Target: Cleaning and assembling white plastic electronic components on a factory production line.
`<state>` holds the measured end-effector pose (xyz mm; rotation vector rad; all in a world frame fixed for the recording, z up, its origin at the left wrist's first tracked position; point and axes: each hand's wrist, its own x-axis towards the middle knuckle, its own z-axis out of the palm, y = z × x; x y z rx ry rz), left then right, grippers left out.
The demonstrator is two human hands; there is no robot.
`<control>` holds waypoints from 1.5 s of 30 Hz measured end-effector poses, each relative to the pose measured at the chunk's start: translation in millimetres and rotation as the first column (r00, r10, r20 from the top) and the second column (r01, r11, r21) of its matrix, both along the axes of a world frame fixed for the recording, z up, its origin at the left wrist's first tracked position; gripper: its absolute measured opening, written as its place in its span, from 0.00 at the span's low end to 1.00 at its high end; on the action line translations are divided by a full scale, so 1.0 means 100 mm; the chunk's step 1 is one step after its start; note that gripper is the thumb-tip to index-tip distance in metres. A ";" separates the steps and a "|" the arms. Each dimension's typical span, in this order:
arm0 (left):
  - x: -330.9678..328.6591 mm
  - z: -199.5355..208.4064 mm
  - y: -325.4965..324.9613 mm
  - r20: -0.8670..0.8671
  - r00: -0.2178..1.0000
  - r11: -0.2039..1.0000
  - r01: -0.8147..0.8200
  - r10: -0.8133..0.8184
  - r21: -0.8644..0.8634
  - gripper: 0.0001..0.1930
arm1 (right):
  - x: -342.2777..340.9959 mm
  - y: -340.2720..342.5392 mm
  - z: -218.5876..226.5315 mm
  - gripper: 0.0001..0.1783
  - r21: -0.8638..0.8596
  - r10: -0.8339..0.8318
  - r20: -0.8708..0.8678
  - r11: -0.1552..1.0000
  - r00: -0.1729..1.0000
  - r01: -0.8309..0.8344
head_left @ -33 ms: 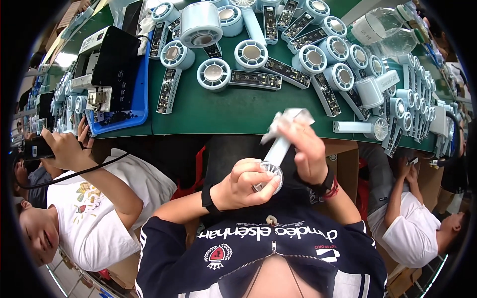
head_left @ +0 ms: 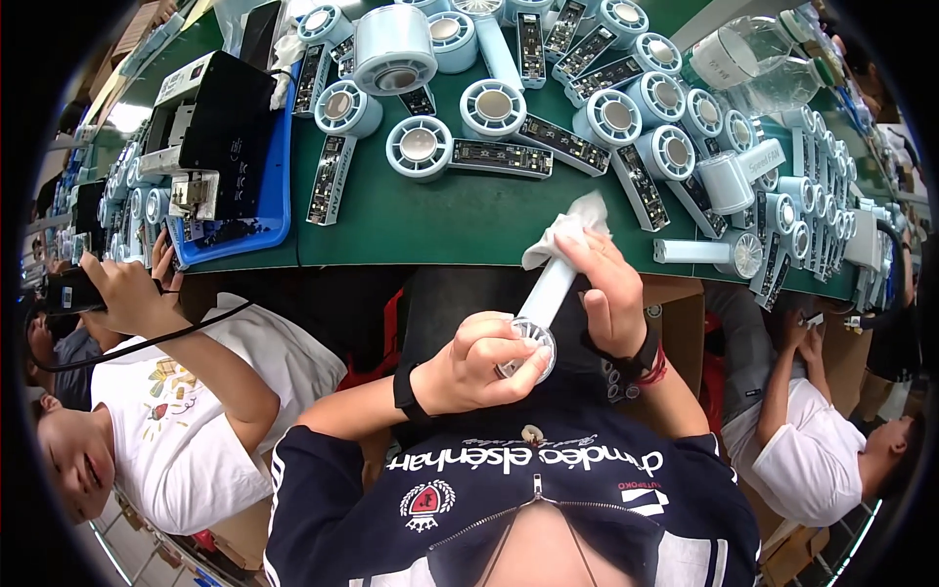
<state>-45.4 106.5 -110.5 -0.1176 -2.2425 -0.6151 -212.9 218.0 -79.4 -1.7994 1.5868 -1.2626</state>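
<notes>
My left hand [head_left: 476, 362] is closed round the round, grilled head of a light blue handheld fan [head_left: 549, 295]. The fan is tilted, its handle pointing up and to the right, away from my body. At the far end of that handle, my right hand [head_left: 604, 284] presses a crumpled white cloth [head_left: 583, 211] against it. The cloth covers the handle's tip. Part of the fan's head is hidden behind my left fingers.
Several fan bodies with open handles and circuit boards [head_left: 501, 157] lie across the green table [head_left: 391, 230]. On the left, a blue tray [head_left: 279, 230] holds a black device [head_left: 235, 127]. Clear plastic bottles [head_left: 729, 64] lie at the far right. A person [head_left: 196, 411] sits on the left, another [head_left: 812, 440] on the right.
My right hand has shifted slightly and the cloth, blurred before, now shows sharply with one corner sticking up. My left hand and the fan stay nearly still.
</notes>
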 end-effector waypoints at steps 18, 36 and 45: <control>-0.16 0.30 -0.04 0.337 0.862 0.660 0.506 -0.378 -0.555 0.29 | -0.38 0.20 -0.03 0.37 0.104 0.259 -0.128 0.963 0.957 -0.247; -0.23 0.67 -0.07 0.267 0.895 0.911 0.271 -0.357 0.310 0.40 | -0.06 0.22 -0.33 0.28 -0.171 -0.403 -0.220 0.912 0.888 0.372; -0.11 0.73 -0.80 0.435 0.862 0.866 -0.408 0.260 0.289 0.44 | -1.46 1.11 0.65 0.13 0.082 -0.773 0.241 0.619 0.587 0.781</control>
